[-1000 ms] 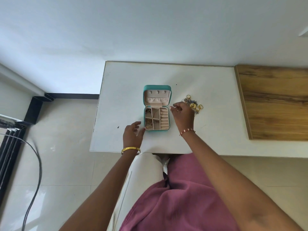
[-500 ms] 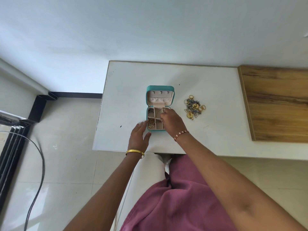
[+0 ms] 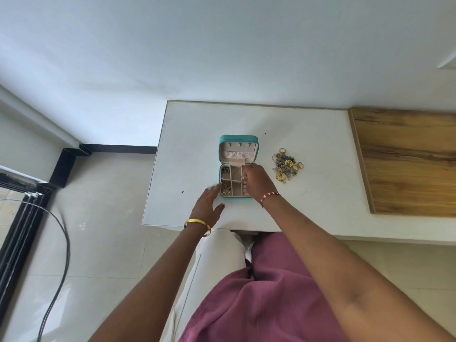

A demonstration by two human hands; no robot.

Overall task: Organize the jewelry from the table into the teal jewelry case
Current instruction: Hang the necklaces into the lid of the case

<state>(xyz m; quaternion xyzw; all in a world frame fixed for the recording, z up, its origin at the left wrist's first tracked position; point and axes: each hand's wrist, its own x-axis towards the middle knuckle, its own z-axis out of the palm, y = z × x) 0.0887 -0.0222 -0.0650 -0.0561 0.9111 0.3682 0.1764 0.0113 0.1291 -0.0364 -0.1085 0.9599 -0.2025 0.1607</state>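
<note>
The teal case [image 3: 238, 166] lies open on the white table [image 3: 308, 206], lid tipped back; gold pieces sit in its left compartments; the right hand [image 3: 259, 181] hovers over its right side, fingers curled, whether pinching anything I cannot tell; the left hand [image 3: 208, 203] rests flat, fingers straight, touching the case's near left corner; a jewelry pile [image 3: 287, 166] lies just right of the case.

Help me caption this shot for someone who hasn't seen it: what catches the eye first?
The open teal jewelry case sits mid-table, lid tilted back, some gold pieces in its left compartments. The right hand reaches over its right side, fingers curled, while the left hand touches its near-left corner with straight fingers. A pile of jewelry lies on the white table to the right of the case.
</note>
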